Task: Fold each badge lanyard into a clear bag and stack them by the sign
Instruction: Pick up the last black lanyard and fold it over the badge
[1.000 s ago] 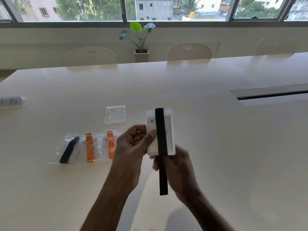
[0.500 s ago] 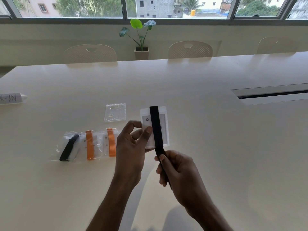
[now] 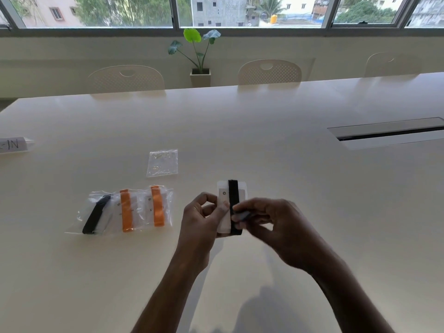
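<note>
The left hand (image 3: 201,222) pinches the white badge (image 3: 222,195) upright by its left edge, thumb on the face. The right hand (image 3: 276,224), close against it, pinches the loose end of the black lanyard (image 3: 233,195), which is blurred there, and seems to be wrapping it lengthwise round the card. So the folding step is in hand.

Next, I judge, the flat woven strap must be kept tight on the stiff card while one hand fetches the empty bag (image 3: 163,163), thin crinkly film, at eleven o'clock. At nine o'clock three filled bags (image 3: 125,210) overlap, one with a black strap and two with orange. The paper sign (image 3: 13,145) stands far off at ten o'clock on the smooth pale table (image 3: 288,164).
</note>
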